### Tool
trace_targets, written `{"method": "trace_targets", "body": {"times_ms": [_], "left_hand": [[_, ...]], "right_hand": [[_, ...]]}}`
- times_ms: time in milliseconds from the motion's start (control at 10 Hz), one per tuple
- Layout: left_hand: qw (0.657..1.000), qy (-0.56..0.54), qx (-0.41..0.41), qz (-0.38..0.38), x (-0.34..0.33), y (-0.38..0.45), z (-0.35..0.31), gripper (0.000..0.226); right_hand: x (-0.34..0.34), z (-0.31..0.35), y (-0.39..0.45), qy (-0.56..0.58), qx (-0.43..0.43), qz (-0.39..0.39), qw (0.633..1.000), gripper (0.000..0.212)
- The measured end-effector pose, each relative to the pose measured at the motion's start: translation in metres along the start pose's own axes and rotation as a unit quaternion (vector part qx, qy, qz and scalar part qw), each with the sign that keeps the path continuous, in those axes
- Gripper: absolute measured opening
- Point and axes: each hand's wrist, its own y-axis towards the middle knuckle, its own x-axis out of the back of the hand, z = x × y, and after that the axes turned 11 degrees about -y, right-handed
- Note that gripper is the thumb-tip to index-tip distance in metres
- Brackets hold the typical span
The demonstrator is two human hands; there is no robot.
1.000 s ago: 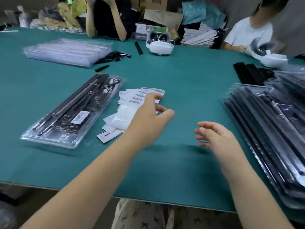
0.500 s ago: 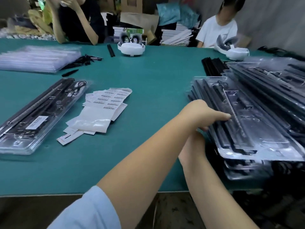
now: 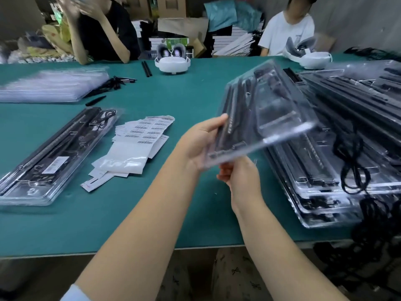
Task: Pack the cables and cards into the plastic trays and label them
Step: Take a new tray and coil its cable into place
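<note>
The clear plastic tray (image 3: pixel 267 118) was up in the air, tilted over the green table (image 3: pixel 134 218), blurred, with dark cables and black strips showing through its lid. The left hand (image 3: pixel 199 144) gripped its near left edge, thumb on top; the right hand (image 3: pixel 240 177) held it from beneath at the near end, fingers curled up under it. Just right sat the stack of filled trays (image 3: pixel 338 161), a black cable (image 3: pixel 351 166) draped across it. Left, a pile of barcode labels (image 3: pixel 141 140), then a labelled tray (image 3: pixel 54 155) lying flat. Far left, empty trays (image 3: pixel 50 88). Two white headsets (image 3: pixel 172 61) rested at the far edge, where two people sat among stacked boxes.
</note>
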Motion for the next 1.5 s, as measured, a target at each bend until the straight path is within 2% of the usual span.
{"method": "trace_targets", "body": {"times_ms": [100, 200, 300, 400, 500, 600, 700, 800, 900, 1000, 1100, 1200, 1300, 1400, 1500], "left_hand": [[0.994, -0.091, -0.058, -0.028, 0.008, -0.009, -0.025, 0.025], [0.987, -0.121, -0.089, -0.062, 0.023, -0.010, -0.046, 0.034], [0.986, -0.084, -0.105, -0.100, 0.042, -0.012, -0.059, 0.017], [0.978, 0.017, -0.119, -0.169, 0.066, -0.005, -0.071, 0.030], [0.955, 0.097, -0.131, -0.249, 0.087, 0.000, -0.078, 0.023], [0.944, 0.133, -0.137, -0.269, 0.103, 0.004, -0.076, 0.023], [0.944, 0.180, -0.106, -0.256, 0.112, 0.009, -0.065, 0.020], [0.886, 0.320, -0.142, -0.304, 0.110, 0.013, -0.056, 0.018], [0.815, 0.469, -0.157, -0.303, 0.098, 0.018, -0.051, 0.046], [0.613, 0.726, -0.190, -0.247, 0.080, 0.012, -0.043, 0.069], [0.547, 0.825, -0.126, -0.066, 0.072, 0.009, -0.020, 0.059], [0.473, 0.878, -0.035, -0.068, 0.087, 0.010, -0.003, 0.056], [0.466, 0.880, -0.049, -0.076, 0.096, 0.010, -0.002, 0.069], [0.445, 0.891, -0.061, -0.072, 0.100, 0.011, -0.001, 0.082], [0.445, 0.886, -0.097, -0.082, 0.103, 0.009, 0.003, 0.075]], "right_hand": [[0.002, 0.002, 0.002, 0.067, -0.033, 0.003, 0.997, 0.022], [0.007, 0.003, 0.007, 0.170, -0.069, 0.023, 0.983, 0.035], [0.015, 0.005, 0.008, 0.338, -0.116, 0.078, 0.931, 0.050], [0.023, 0.002, 0.009, 0.413, -0.111, 0.184, 0.885, 0.063], [0.022, 0.003, 0.006, 0.385, -0.119, 0.321, 0.857, 0.062], [0.018, 0.005, 0.002, 0.343, -0.139, 0.350, 0.861, 0.055], [0.012, 0.007, 0.001, 0.271, -0.163, 0.243, 0.917, 0.026], [0.010, 0.009, 0.003, 0.294, -0.193, 0.168, 0.921, 0.005], [0.008, 0.009, 0.003, 0.295, -0.199, 0.130, 0.925, 0.026], [0.006, 0.004, 0.001, 0.350, -0.201, 0.120, 0.907, 0.060], [0.005, 0.008, -0.008, 0.472, -0.198, 0.112, 0.852, 0.049], [0.005, 0.016, -0.030, 0.516, -0.261, 0.127, 0.806, 0.034], [0.009, 0.016, -0.066, 0.287, -0.292, 0.197, 0.891, 0.028], [0.028, 0.013, -0.089, -0.214, 0.080, 0.117, 0.967, 0.022], [0.060, 0.014, -0.078, -0.656, 0.252, -0.015, 0.711, 0.041]]}}
